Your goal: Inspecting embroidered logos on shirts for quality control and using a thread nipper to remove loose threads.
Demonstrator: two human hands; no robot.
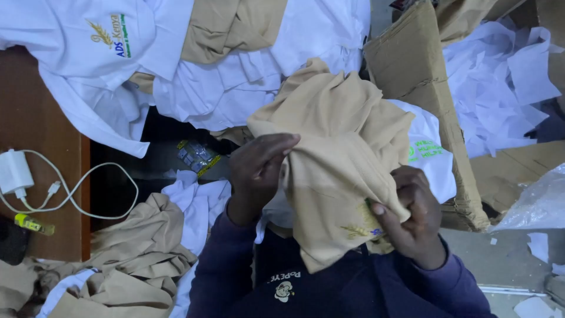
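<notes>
Currently tan garment [335, 153] held up at chest, mid-handling: left hand [259, 171] pinching upper edge, right hand [412, 218] gripping lower embroidered corner. Many white and tan garments [235, 88] heaped unsorted on counter [35, 135], seemingly left.

On your brown worktop [35, 112] lie a white charger [13, 172] with its cable [88, 176], a yellow lighter [32, 224] and white shirts [88, 65].

Both arms in dark blue sleeves reach forward, the left hand [257, 171] with fingers curled closed and the right hand [412, 212] pinching shut, thumb uppermost.
</notes>
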